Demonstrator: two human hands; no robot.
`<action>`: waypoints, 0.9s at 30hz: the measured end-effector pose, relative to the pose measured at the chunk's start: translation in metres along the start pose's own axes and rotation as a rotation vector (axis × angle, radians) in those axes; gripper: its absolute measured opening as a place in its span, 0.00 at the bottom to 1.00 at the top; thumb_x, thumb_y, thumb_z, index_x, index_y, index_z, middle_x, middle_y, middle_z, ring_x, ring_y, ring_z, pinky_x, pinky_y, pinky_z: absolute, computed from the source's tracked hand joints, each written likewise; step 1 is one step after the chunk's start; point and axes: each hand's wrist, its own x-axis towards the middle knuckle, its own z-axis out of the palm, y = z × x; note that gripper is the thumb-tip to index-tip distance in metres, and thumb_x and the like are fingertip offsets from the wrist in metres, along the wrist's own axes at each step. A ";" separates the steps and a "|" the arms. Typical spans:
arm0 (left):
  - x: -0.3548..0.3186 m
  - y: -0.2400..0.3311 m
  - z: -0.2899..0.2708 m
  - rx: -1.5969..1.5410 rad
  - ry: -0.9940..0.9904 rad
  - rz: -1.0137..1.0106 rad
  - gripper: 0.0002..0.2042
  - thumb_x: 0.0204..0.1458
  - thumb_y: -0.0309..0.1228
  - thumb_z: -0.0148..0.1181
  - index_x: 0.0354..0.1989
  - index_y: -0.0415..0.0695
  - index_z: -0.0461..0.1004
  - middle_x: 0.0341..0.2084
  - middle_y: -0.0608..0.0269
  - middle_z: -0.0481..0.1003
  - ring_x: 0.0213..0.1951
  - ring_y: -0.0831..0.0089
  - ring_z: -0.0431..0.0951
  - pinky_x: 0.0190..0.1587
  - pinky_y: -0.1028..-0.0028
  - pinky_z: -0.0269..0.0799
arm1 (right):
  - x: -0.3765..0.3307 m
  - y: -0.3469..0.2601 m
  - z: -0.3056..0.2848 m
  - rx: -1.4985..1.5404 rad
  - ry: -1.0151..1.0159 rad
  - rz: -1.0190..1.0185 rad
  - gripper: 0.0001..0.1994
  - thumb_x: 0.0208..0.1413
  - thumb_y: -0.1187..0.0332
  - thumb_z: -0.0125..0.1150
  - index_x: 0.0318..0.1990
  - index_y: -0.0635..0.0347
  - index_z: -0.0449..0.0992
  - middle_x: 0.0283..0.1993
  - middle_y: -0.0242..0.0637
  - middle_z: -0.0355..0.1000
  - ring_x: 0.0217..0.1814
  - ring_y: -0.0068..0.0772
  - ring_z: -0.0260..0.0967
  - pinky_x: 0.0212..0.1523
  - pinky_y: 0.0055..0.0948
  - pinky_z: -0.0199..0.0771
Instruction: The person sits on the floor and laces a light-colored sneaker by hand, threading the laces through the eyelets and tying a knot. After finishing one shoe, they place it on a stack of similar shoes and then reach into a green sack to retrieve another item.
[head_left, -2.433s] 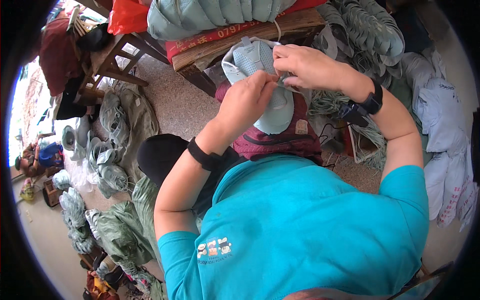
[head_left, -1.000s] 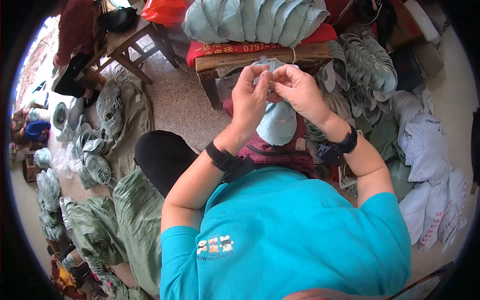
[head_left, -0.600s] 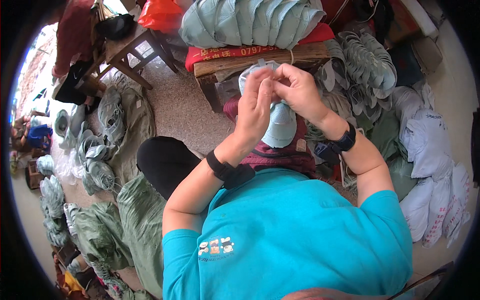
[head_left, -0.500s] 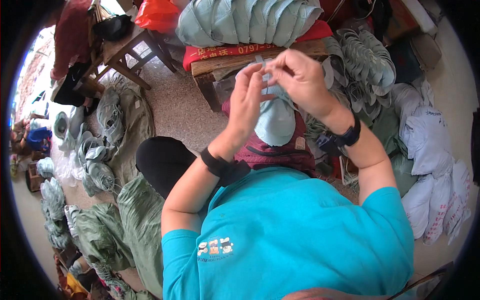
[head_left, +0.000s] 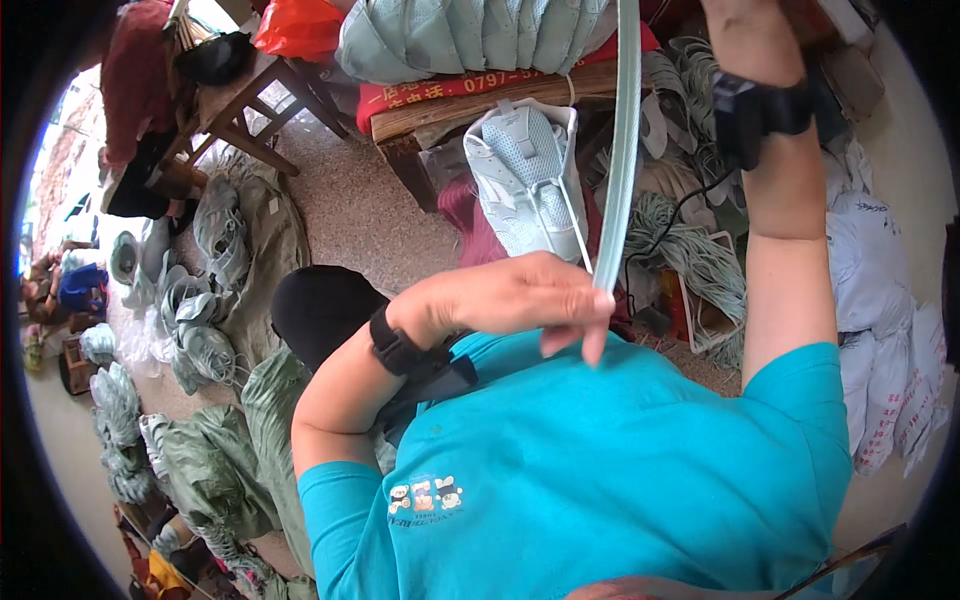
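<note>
A pale green-grey shoe upper [head_left: 522, 185] lies on my lap in front of the wooden bench, with white lace strands crossing its front. My left hand [head_left: 530, 305] is bent over the heel-side end of it, thumb and fingers pinching a flat pale green shoelace [head_left: 622, 140]. The lace runs taut and straight upward past the bench and out at the top edge. My right hand [head_left: 745, 25] is raised far up on the right; its fingers lie beyond the picture's edge, so their grip is hidden.
Stacked shoe uppers [head_left: 470, 40] lie on a red cloth over the wooden bench [head_left: 400, 128]. A bundle of laces [head_left: 690, 250] hangs at right, near white sacks [head_left: 870, 270]. Green sacks [head_left: 205, 470] and heaped uppers [head_left: 205, 335] cover the left floor, beside a wooden stool [head_left: 240, 95].
Both hands were together over the shoe upper's top. My left hand has come down toward my body, my right has gone up and right, and the lace now stretches long.
</note>
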 end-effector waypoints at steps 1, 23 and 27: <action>-0.005 0.013 0.003 -0.011 -0.035 0.046 0.22 0.67 0.41 0.42 0.31 0.37 0.77 0.27 0.62 0.79 0.25 0.73 0.73 0.28 0.73 0.67 | 0.001 0.028 -0.005 -0.014 -0.039 0.041 0.06 0.59 0.72 0.57 0.39 0.66 0.75 0.32 0.41 0.77 0.32 0.31 0.77 0.39 0.29 0.80; -0.013 0.038 -0.061 -0.346 0.774 0.687 0.22 0.66 0.39 0.38 0.24 0.38 0.71 0.11 0.72 0.54 0.19 0.79 0.55 0.27 0.77 0.53 | -0.162 0.109 0.020 -0.287 -0.796 0.217 0.07 0.54 0.76 0.55 0.41 0.63 0.71 0.36 0.43 0.70 0.40 0.39 0.72 0.44 0.36 0.72; -0.010 0.029 -0.061 -0.274 0.865 0.608 0.22 0.66 0.39 0.39 0.24 0.37 0.71 0.12 0.72 0.56 0.20 0.79 0.55 0.27 0.76 0.53 | -0.188 0.125 0.005 -0.823 -0.822 -0.270 0.07 0.45 0.76 0.55 0.34 0.61 0.68 0.33 0.40 0.63 0.39 0.43 0.68 0.40 0.40 0.72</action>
